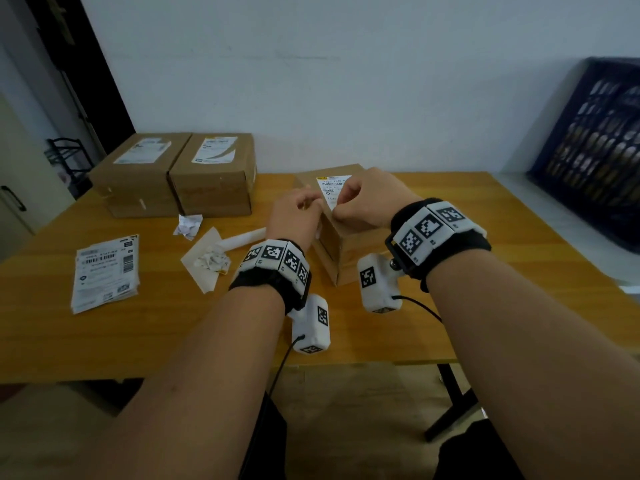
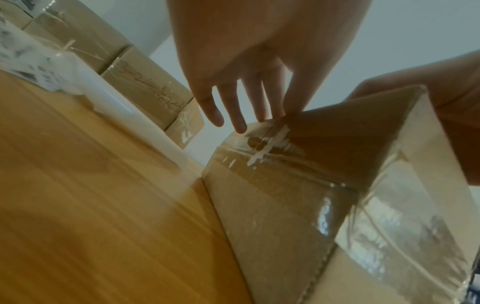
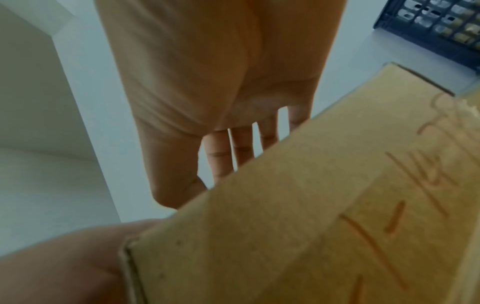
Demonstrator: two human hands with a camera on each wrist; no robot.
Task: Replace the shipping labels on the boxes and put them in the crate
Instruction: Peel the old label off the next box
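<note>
A small cardboard box [image 1: 341,258] stands upright in the middle of the wooden table [image 1: 485,271]. A white shipping label [image 1: 329,187] lies on its top face. My right hand [image 1: 337,207] is over the top, thumb and forefinger pinching the near edge of the label. In the right wrist view the fingertips of the right hand [image 3: 207,181] are hidden behind the box [image 3: 298,226]. My left hand [image 1: 313,206] rests on the box's top left edge; in the left wrist view its fingers [image 2: 240,121] hang fairly straight, touching the taped box [image 2: 285,195]. The dark blue crate [image 1: 595,150] stands at the far right.
Two larger labelled boxes [image 1: 138,174] [image 1: 214,174] sit at the back left. A stack of fresh labels [image 1: 104,271] lies at the left. Crumpled old labels [image 1: 188,226], backing paper [image 1: 204,271] and a white roll [image 1: 242,239] lie left of the box.
</note>
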